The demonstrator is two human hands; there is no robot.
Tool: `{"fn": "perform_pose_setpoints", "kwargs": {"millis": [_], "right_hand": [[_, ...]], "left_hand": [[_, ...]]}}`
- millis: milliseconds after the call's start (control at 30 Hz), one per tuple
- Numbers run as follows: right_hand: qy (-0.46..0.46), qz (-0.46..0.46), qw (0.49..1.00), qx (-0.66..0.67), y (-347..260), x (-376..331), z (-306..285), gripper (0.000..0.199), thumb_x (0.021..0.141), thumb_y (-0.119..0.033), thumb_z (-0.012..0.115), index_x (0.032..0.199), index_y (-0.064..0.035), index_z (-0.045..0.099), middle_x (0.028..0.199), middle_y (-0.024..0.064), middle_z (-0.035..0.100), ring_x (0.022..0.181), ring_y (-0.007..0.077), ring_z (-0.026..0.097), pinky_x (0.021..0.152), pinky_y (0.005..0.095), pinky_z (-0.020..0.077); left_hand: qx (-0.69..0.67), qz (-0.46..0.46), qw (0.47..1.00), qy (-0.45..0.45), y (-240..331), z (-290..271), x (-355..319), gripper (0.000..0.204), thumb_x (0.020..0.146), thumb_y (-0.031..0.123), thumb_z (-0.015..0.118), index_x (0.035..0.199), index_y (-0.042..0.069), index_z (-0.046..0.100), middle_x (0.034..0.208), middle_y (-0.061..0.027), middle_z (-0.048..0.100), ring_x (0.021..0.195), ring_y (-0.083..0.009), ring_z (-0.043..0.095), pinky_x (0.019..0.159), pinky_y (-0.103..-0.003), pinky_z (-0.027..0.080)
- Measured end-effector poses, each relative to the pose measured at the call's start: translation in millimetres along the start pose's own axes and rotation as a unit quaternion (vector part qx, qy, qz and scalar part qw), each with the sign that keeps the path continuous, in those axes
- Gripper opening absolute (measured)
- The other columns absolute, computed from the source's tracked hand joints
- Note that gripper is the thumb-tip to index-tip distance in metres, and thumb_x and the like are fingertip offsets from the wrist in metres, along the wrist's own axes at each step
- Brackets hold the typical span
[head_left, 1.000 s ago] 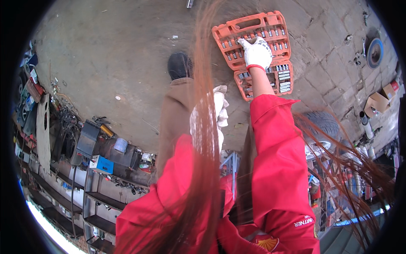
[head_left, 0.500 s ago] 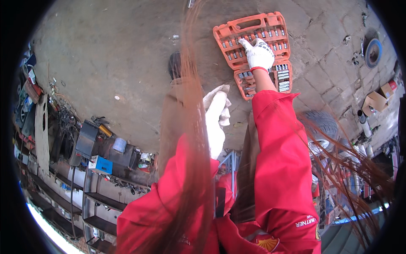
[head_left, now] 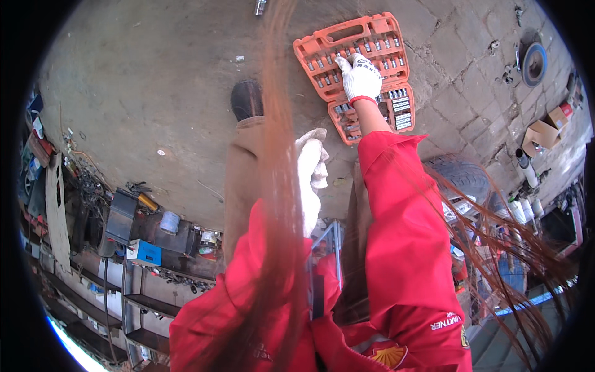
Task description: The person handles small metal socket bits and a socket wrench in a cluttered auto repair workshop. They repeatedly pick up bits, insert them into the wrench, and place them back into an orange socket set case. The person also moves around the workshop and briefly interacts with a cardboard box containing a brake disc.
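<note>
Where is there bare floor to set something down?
The widest patch of floor, with small scraps, lies between the dark shoe and the left-edge clutter. Another lies right of the orange socket case, short of the blue-rimmed wheel. It is crowded at the case, its sockets partly under the right hand, and along the lower-left shelving.

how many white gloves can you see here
2. One glove is on the right hand, over the open orange case; the other glove is on the left hand, partly behind strands of hair. More may be hidden.
</note>
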State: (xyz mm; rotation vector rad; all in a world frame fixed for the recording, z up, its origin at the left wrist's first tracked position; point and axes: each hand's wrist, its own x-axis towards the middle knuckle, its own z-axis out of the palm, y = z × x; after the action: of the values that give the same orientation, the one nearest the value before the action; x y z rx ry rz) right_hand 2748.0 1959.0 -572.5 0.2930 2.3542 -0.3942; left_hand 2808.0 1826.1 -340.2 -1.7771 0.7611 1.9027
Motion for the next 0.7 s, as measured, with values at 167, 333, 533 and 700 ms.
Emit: {"fn": "perform_pose_setpoints", "kwargs": {"millis": [167, 333, 533, 700], "right_hand": [[-0.019, 0.094, 0.994, 0.051, -7, 6, 3, 0.05, 0.086, -0.052, 0.059, 0.105, -0.0065, 0.068, 0.104, 0.0162, 0.069, 0.097, 0.0319, 0.066, 0.087, 0.0425, 0.0497], [-0.033, 0.095, 0.993, 0.063, -9, 6, -12, 0.048, 0.087, -0.05, 0.058, 0.111, -0.01, 0.068, 0.112, 0.0141, 0.068, 0.102, 0.031, 0.065, 0.091, 0.0406, 0.0482], [0.132, -0.076, 0.987, 0.051, 4, 11, -14, 0.037, 0.093, -0.04, 0.054, 0.116, -0.0131, 0.065, 0.111, 0.0114, 0.068, 0.099, 0.0301, 0.065, 0.087, 0.0409, 0.0495], [0.072, -0.123, 0.99, 0.02, 17, 36, -17, 0.036, 0.091, -0.044, 0.058, 0.107, -0.0124, 0.065, 0.098, 0.0123, 0.07, 0.09, 0.0316, 0.067, 0.08, 0.042, 0.0515]], "left_hand": [[0.0, 0.011, 1.0, -0.012, 0, 0, 0, 0.028, 0.097, 0.016, 0.055, 0.119, -0.001, 0.057, 0.082, -0.0001, 0.056, 0.059, -0.0048, 0.044, 0.049, -0.018, 0.032], [0.075, 0.017, 0.997, 0.019, -7, 3, 3, 0.027, 0.097, 0.015, 0.055, 0.119, -0.001, 0.057, 0.083, -0.0001, 0.056, 0.06, -0.0044, 0.043, 0.05, -0.018, 0.032], [0.012, 0.005, 0.999, -0.039, -10, -8, 3, 0.03, 0.097, 0.018, 0.055, 0.119, -0.002, 0.056, 0.084, -0.0026, 0.058, 0.062, -0.0063, 0.046, 0.052, -0.019, 0.035], [-0.05, 0.004, 0.998, -0.042, -16, -11, 7, 0.031, 0.097, 0.02, 0.055, 0.119, -0.002, 0.057, 0.086, -0.0046, 0.059, 0.064, -0.0101, 0.049, 0.058, -0.023, 0.041]]}}
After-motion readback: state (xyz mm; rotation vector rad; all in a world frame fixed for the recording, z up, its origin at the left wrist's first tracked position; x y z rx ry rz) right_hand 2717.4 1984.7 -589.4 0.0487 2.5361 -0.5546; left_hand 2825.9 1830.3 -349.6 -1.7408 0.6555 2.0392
